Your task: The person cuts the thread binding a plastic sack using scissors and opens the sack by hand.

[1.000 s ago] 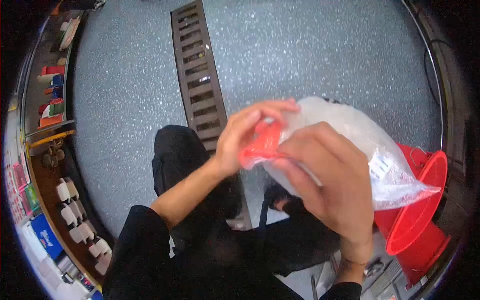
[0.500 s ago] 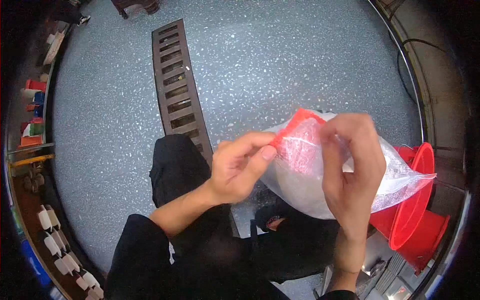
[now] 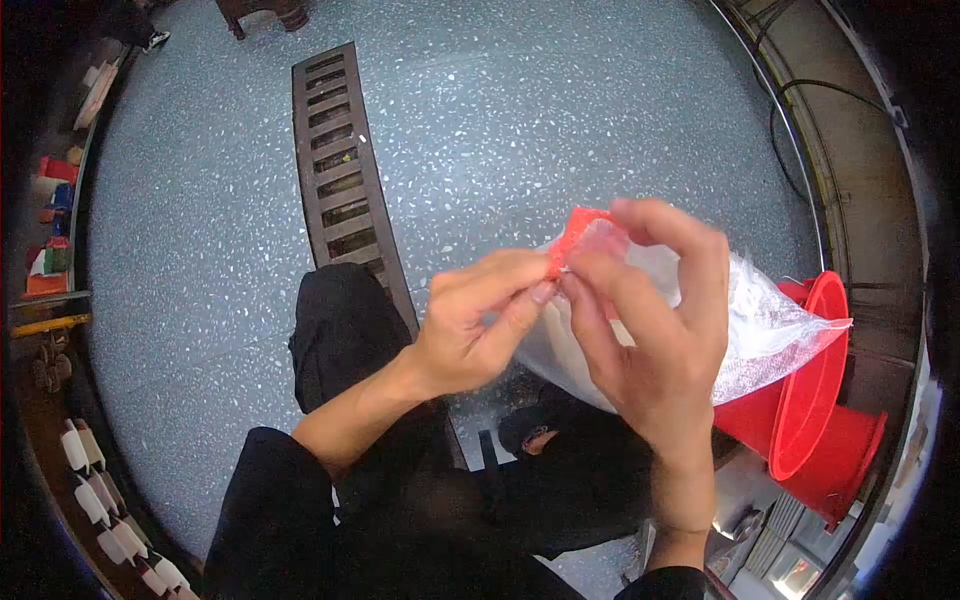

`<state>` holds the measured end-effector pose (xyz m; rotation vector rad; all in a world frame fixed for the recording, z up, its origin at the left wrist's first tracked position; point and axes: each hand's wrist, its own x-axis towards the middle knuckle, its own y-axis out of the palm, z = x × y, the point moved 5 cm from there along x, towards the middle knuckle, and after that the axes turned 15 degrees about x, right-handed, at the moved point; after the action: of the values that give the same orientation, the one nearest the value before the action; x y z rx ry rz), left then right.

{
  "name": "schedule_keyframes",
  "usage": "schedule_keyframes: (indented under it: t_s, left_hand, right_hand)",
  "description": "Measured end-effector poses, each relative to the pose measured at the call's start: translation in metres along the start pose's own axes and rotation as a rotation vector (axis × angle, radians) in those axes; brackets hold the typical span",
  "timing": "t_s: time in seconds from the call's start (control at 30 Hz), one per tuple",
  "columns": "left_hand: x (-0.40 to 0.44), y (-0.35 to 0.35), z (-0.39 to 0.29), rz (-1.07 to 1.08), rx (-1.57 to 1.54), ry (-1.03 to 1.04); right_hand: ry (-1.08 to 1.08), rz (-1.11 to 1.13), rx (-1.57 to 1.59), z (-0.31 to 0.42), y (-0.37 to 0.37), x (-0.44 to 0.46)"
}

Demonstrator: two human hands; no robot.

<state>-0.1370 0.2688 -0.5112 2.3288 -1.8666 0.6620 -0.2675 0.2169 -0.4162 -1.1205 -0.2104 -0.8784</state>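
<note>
A translucent woven plastic sack (image 3: 765,330) with a red top edge (image 3: 585,222) lies across my lap and the floor in front of me. My left hand (image 3: 470,325) pinches the red edge between thumb and forefinger. Close against those fingertips, the thumb and a finger of my right hand (image 3: 655,325) are pinched together at the same edge, its forefinger raised over the sack. A tiny white bit shows between the two hands, too small to name. Part of the sack's mouth is hidden behind my right hand.
Red plastic buckets or tubs (image 3: 810,390) stand at the right, against the sack's tip. A slotted drain grate (image 3: 340,160) runs along the speckled floor (image 3: 520,120). Shelves at the left hold several white-handled things (image 3: 95,490). A hose (image 3: 830,85) hangs at the right wall.
My right hand has come left and down from above the sack to the fingertips of my left hand. The left hand keeps its pinch. The whole view has shifted slightly.
</note>
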Motion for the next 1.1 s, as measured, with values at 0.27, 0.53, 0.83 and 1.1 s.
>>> schedule_keyframes:
  t_s: [0.27, 0.53, 0.83, 1.1]
  left_hand:
    - [0.0, 0.001, -0.002, -0.034, 0.03, 0.1]
    - [-0.003, -0.002, 0.001, 0.005, 0.012, -0.054]
    - [0.001, -0.002, 0.002, -0.051, 0.072, 0.143]
    - [0.001, -0.002, -0.001, -0.031, 0.075, 0.094]
  right_hand:
    - [0.042, -0.042, 0.003, 0.006, 0.002, 0.003]
    - [0.102, -0.035, 0.081, 0.006, -0.023, 0.004]
    - [0.019, 0.022, 0.044, 0.0, -0.002, -0.005]
    - [0.082, 0.005, 0.105, 0.0, -0.007, -0.001]
